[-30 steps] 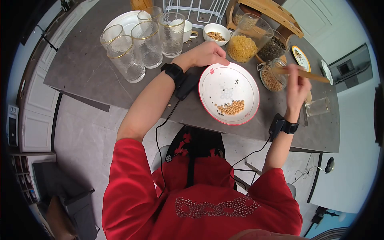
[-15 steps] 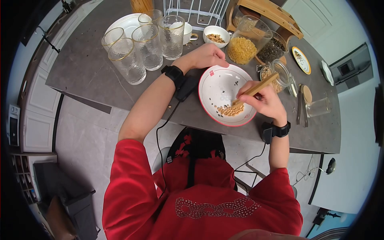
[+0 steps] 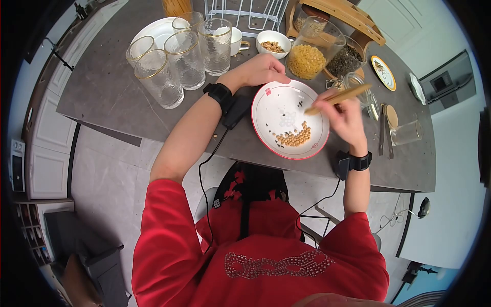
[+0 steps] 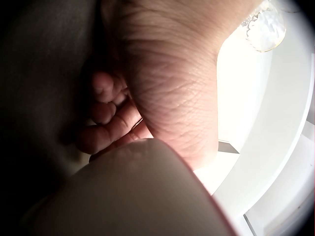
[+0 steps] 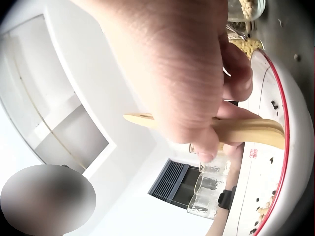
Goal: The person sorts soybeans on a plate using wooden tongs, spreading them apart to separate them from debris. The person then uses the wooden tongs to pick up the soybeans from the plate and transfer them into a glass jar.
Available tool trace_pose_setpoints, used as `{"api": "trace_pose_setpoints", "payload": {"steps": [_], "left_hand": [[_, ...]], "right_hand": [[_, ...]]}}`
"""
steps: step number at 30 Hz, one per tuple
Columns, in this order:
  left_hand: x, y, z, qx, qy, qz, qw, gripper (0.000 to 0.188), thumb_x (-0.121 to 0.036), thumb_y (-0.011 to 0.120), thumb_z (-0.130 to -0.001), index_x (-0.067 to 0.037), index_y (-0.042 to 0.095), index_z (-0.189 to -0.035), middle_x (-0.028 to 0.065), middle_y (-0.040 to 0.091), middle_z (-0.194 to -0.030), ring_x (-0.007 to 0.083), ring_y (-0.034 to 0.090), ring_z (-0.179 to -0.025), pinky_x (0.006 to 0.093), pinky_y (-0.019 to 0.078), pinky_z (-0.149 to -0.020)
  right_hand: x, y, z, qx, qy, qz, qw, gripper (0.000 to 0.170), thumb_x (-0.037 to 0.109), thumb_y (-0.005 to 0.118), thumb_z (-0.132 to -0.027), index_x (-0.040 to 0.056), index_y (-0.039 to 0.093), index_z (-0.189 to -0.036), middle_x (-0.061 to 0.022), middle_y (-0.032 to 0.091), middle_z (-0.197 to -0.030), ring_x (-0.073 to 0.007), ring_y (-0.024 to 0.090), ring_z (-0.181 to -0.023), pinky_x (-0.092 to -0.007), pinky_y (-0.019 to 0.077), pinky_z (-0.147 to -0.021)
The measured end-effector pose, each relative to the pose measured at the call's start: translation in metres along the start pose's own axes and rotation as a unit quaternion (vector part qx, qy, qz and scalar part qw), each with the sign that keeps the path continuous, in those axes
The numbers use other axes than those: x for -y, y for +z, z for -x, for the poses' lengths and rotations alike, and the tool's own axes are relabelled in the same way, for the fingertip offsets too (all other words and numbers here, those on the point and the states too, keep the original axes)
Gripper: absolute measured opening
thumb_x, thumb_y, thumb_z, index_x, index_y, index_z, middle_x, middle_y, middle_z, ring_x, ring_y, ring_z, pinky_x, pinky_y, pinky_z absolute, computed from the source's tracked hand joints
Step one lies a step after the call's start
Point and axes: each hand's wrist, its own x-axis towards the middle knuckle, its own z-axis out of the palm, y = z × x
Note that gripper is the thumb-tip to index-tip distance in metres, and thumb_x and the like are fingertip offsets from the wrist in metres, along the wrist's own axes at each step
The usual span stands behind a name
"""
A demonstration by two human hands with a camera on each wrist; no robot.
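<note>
A white shallow plate with a red rim holds a cluster of tan round beans and scattered dark bits. My left hand grips its far left rim; in the left wrist view the fingers curl in beside the plate edge. Wooden tongs are held in my right hand, over the plate's right side. Their tips point down-left, above the beans. From the right wrist, the two arms of the tongs lie close together; whether a bean sits between the tips, I cannot tell.
Behind my right hand stands an open glass jar. Yellow pasta fills a glass container, beside dark dried bits in another. A nut bowl is at the back, several glasses at left. Metal tongs lie right.
My right hand has come from the jar on the right to the beans in the plate, then lifted the tongs slightly up and away from them. My left hand stays at the rim.
</note>
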Motion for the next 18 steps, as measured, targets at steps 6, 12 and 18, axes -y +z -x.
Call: {"api": "trace_pose_setpoints", "payload": {"steps": [6,12,18], "left_hand": [[-0.001,0.001,0.001,-0.001,-0.006,0.006,1.000,0.025,-0.021,0.073,-0.093,-0.003,0.071,-0.074,-0.0051,0.060,-0.066,0.0023,0.050,-0.062,0.0240,0.0367,-0.057],[-0.009,0.002,0.004,-0.009,-0.007,-0.005,1.000,0.026,-0.021,0.073,-0.092,-0.003,0.070,-0.073,-0.0051,0.060,-0.065,0.0023,0.049,-0.062,0.0246,0.0348,-0.055],[-0.004,0.001,0.003,-0.003,-0.008,0.004,1.000,0.026,-0.019,0.072,-0.093,-0.003,0.069,-0.073,-0.0055,0.060,-0.066,0.0015,0.048,-0.061,0.0239,0.0345,-0.055]], "right_hand": [[-0.016,-0.041,-0.002,-0.369,0.101,-0.017,0.924,0.026,0.021,0.065,-0.105,-0.0019,0.073,-0.097,-0.0053,0.074,-0.090,-0.0083,0.063,-0.082,-0.0250,0.0487,-0.071],[-0.015,-0.045,0.001,-0.267,0.143,-0.076,0.950,0.026,0.024,0.069,-0.102,-0.0001,0.074,-0.094,0.0023,0.064,-0.073,-0.0047,0.051,-0.061,-0.0239,0.0376,-0.054],[0.008,-0.014,0.002,0.094,0.086,-0.053,0.990,0.012,0.016,0.078,-0.093,0.0040,0.076,-0.092,0.0013,0.067,-0.071,-0.0042,0.051,-0.059,-0.0233,0.0386,-0.054]]}}
